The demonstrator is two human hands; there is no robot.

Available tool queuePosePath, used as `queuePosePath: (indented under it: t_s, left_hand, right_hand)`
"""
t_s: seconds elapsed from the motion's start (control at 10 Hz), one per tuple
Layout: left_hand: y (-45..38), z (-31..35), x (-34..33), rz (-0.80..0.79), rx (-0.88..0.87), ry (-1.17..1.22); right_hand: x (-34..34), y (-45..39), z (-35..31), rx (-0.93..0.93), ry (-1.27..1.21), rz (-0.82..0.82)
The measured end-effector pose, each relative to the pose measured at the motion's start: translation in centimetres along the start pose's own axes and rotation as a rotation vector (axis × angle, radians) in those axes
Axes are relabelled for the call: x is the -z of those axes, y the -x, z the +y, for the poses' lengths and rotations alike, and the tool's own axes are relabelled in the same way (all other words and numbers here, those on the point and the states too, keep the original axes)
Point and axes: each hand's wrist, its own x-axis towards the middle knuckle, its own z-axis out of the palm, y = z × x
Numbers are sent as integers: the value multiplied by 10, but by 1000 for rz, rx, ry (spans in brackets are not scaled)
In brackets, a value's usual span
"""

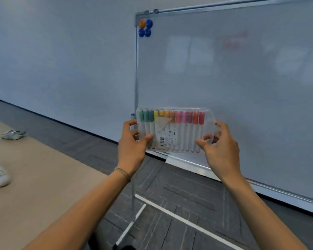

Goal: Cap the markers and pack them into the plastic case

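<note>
While the clear flat plastic case [175, 130] of capped coloured markers [172, 123] sits at frame centre, its long axis runs left-right; left hand [132, 143] pinches the left end, right hand [219, 145] the right; both equally near; closure seemingly remains.

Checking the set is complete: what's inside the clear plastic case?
Inside the clear plastic case stands a row of capped white-barrelled markers, caps green through yellow, orange, pink to red. A white barcode label and both thumbs cover some barrels, so a full count is not possible.
</note>
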Motion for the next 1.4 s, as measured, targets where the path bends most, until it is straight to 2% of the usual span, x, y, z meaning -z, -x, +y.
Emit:
queuePosePath:
  t_s: [0.3,0.5,0.9,1.4]
  left_hand:
    - [-14,-44,-120,-149,18,-10]
    - [-12,-86,-150,-200,61,-74]
    - [-23,-138,-167,-235,110,-170]
    - [-19,-149,-165,-240,98,-188]
  right_hand:
    - [20,-9,97,-205,43,195]
    - [3,-2,145,-313,42,205]
    - [-34,4,189,-381,63,195]
    - [-38,15,192,-395,4,204]
